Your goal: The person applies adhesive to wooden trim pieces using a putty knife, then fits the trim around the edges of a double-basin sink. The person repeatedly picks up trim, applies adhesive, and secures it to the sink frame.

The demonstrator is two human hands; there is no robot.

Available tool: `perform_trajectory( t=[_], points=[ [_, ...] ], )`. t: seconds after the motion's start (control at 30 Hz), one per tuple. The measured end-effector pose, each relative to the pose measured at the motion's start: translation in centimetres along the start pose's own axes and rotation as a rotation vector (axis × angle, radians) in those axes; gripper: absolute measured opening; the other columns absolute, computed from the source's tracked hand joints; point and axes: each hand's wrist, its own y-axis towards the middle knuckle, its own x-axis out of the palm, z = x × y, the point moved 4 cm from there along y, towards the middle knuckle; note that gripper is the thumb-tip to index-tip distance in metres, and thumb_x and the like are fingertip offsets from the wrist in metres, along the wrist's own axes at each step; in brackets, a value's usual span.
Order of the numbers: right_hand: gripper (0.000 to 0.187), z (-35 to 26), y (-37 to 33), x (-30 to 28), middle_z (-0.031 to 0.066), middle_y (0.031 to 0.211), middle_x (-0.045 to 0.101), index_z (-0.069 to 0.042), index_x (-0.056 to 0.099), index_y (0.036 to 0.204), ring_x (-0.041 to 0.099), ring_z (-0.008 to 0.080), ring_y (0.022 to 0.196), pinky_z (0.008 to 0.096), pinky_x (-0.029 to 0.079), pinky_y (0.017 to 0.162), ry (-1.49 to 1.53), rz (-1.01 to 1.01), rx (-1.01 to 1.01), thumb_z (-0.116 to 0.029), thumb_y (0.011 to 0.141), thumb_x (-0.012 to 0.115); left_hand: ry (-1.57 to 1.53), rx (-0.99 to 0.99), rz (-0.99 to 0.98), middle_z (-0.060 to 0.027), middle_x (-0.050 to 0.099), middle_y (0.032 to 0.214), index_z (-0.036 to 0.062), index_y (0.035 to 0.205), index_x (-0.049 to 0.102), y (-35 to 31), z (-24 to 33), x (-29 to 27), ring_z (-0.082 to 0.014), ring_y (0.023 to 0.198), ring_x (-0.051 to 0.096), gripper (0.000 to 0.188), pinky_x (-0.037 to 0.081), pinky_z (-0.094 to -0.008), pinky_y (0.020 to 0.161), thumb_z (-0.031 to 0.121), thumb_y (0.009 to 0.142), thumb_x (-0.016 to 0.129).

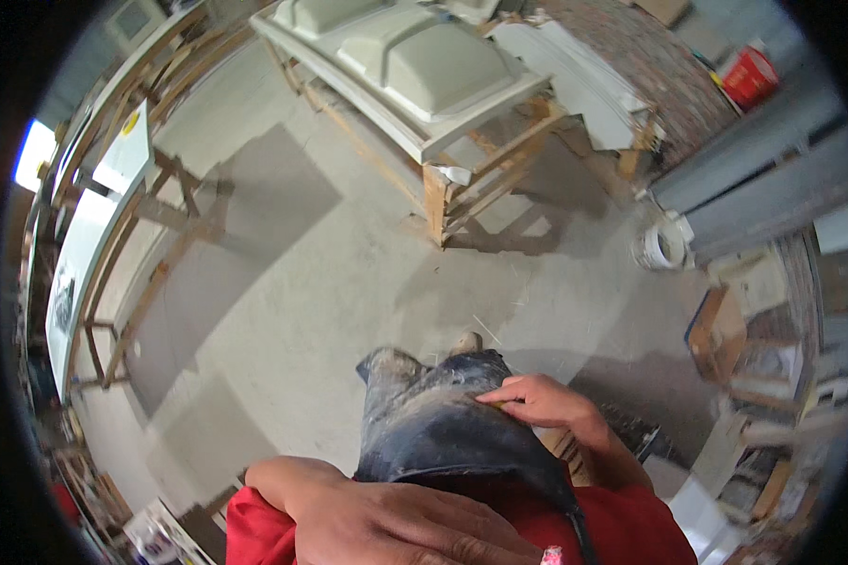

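My left hand (pixel 405 523) is large and close at the lower edge, its back toward me. Its fingers bend down across my front, and their tips are hidden. A small pink-and-white speckled thing (pixel 551 556) shows beside those fingers; whether they touch it I cannot tell. Against the dusty dark apron (pixel 457 424), my right hand (pixel 542 400) has its thumb and fingers drawn together, pointing left. A yellowish bit shows under the fingers, too small to name. Both forearms come from red sleeves.
Ahead stands a wooden frame table (pixel 436 202) bearing pale moulded basin shapes (pixel 443 71). To the left is a long bench with a white panel (pixel 85 250). A white bucket (pixel 660 247) sits at right, a red bucket (pixel 750 77) farther back. Board offcuts (pixel 716 334) lean at right.
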Motion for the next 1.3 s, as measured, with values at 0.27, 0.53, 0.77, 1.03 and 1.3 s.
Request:
perform_trajectory(
  t=[0.27, 0.53, 0.77, 1.03, 1.3],
  points=[
    [0.027, 5.1, 6.5, -19.9, 0.0052, 0.093, 0.071, -0.005, 0.072, 0.115, 0.064, 0.0121, 0.083, 0.029, 0.052, 0.077, 0.252, 0.332, 0.19, -0.009, 0.089, 0.069, 0.414, -0.27, 0.416, -0.0267, 0.068, 0.102, -0.007, 0.129, 0.055, 4.1, -3.4, -19.4, -0.0367, 0.093, 0.068, 0.046, 0.054, -0.0489, 0.083, 0.024, 0.096, 0.064],
    [0.019, 3.7, 17.1, -36.9, 0.0068, 0.094, 0.071, -0.002, 0.071, 0.102, 0.066, 0.015, 0.076, 0.0292, 0.053, 0.07, -0.043, 0.616, 0.059, -0.005, 0.084, 0.074, 0.875, -0.79, 1.557, -0.0151, 0.064, 0.12, -0.0052, 0.135, 0.052, -3.1, -12.0, -42.4, -0.0205, 0.098, 0.064, 0.052, 0.053, -0.0337, 0.078, 0.023, 0.094, 0.067],
    [0.01, 4.2, 34.5, -42.6, 0.0129, 0.085, 0.064, -0.004, 0.068, 0.088, 0.063, 0.0332, 0.079, 0.0426, 0.053, 0.072, -0.378, 0.35, -0.33, -0.013, 0.083, 0.069, 1.473, -1.166, 1.57, -0.0191, 0.064, 0.116, -0.0052, 0.135, 0.052, -3.4, -17.8, -50.2, -0.025, 0.093, 0.064, 0.064, 0.054, -0.0376, 0.08, 0.027, 0.086, 0.076],
    [0.009, 7.6, 46.8, -38.1, 0.0174, 0.085, 0.069, -0.002, 0.067, 0.081, 0.068, 0.0376, 0.083, 0.0477, 0.056, 0.073, -0.629, -0.116, -0.419, -0.01, 0.08, 0.064, 1.53, -1.291, 1.915, -0.0178, 0.067, 0.108, -0.0045, 0.123, 0.061, -1.9, -20.4, -50.7, -0.028, 0.089, 0.065, 0.054, 0.053, -0.0394, 0.082, 0.028, 0.084, 0.077],
    [0.01, 7.6, 48.4, -36.1, 0.0191, 0.08, 0.071, -0.003, 0.072, 0.078, 0.072, 0.0376, 0.078, 0.0458, 0.06, 0.067, -0.7, -0.261, -0.444, -0.005, 0.079, 0.062, 1.419, -1.256, 2.14, -0.0161, 0.068, 0.095, -0.0032, 0.104, 0.067, -0.6, -20.7, -51.6, -0.0318, 0.09, 0.066, 0.036, 0.052, -0.0406, 0.082, 0.025, 0.083, 0.075]
  ],
)
